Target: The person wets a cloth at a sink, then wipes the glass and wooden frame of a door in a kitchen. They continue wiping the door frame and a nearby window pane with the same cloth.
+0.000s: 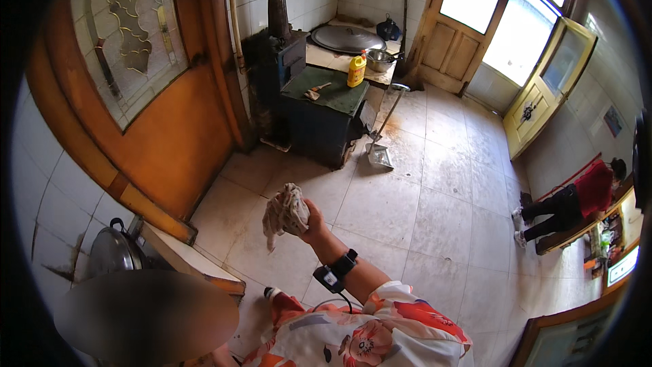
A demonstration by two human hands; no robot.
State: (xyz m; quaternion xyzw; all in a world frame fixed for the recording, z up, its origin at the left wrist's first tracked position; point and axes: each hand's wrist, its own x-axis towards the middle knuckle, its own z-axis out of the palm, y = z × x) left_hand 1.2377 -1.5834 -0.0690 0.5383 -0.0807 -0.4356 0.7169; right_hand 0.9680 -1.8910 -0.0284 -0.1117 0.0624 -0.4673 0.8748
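Note:
My right hand [311,221] grips a crumpled, dirty grey-beige rag [287,211], held up over the tiled floor with one end hanging loose. A black strap with a small device [333,271] and cable is around that wrist. My left hand is out of view; a bit of skin shows at the bottom edge beside a blurred patch. Beyond the rag stands a dark stove [318,125] with a green top. On it lie a paint brush [317,92] and a yellow jug [356,70] with a red cap.
A long-handled dustpan [380,157] stands on the floor [443,188] by the stove. Behind are a large lidded wok [349,39] and a metal bowl [379,61]. An orange door [175,163] is at left; a yellow door [540,99] stands ajar. At right, a person [575,199] bends at a counter.

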